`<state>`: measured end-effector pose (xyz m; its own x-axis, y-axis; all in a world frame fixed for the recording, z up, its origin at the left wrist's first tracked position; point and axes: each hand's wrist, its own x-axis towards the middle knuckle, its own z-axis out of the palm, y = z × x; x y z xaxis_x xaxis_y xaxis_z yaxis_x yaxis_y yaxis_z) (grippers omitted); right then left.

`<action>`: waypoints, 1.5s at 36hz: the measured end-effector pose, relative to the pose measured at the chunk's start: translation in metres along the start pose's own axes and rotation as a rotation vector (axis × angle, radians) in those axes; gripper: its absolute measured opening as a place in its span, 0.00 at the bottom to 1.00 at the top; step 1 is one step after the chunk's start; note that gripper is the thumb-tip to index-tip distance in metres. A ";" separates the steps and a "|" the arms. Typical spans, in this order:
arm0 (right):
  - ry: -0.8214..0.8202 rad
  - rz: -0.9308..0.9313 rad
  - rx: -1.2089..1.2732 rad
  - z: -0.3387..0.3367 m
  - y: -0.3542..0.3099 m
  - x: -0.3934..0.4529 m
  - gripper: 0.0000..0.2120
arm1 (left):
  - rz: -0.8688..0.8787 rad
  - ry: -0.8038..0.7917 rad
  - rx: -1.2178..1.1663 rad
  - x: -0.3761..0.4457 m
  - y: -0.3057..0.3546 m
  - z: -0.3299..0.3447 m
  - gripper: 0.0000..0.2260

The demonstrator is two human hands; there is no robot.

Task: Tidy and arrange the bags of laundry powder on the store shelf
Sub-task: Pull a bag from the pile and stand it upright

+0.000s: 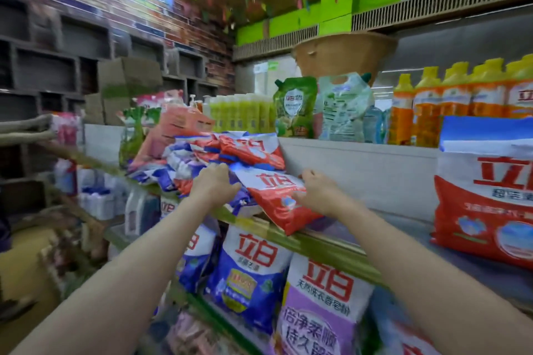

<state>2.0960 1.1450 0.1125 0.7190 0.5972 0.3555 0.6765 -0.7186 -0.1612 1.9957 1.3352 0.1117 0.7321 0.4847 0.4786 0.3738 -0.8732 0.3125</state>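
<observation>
two bare hands at frame centre, both on one red-and-white laundry powder bag (277,199). the bag lies tilted at the front of the shelf (326,242), its lower corner hanging past the green shelf edge. left hand (215,183) rests on the bag's upper left side, fingers curled over it where it meets the heap; whether the fingers close fully around the bag cannot be told. right hand (320,192) presses on the bag's right edge, thumb on the printed face, fingers bent behind it, so it is clamped on the bag.

heap of powder bags (213,155) just behind and left of the held bag: red, white and blue packs lying flat and crooked, overlapping one another, touching the held bag.

right of frame: large red-and-white powder bag (487,199) standing upright on the same shelf, well apart from the hands.

lower centre, shelf below: blue-and-white powder bag (251,277) upright, and just beside it to the right a purple-and-white powder bag (320,311).

upper centre, beyond the white divider: green refill pouch (294,106) upright. upper right: row of orange bottles with yellow caps (455,101). woven basket (343,55) above the pouches.

image blurred at the edges; small print not readable.
</observation>
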 end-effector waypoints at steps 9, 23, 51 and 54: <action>-0.028 0.076 0.142 0.022 0.011 0.076 0.22 | -0.056 0.053 -0.067 0.074 -0.010 0.011 0.20; -0.068 0.275 0.724 0.061 0.003 0.200 0.22 | -0.298 -0.001 0.006 0.160 -0.015 0.029 0.34; 0.563 0.468 1.126 -0.001 0.062 -0.043 0.30 | 0.251 -0.113 -0.786 0.030 0.084 0.058 0.19; 0.611 0.510 1.023 -0.020 0.070 -0.082 0.34 | 0.272 -0.204 -0.887 0.010 0.110 0.057 0.17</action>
<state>2.0807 1.0386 0.0908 0.9247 -0.1153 0.3628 0.3585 -0.0567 -0.9318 2.0764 1.2414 0.1042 0.8469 0.1789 0.5007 -0.3317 -0.5582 0.7605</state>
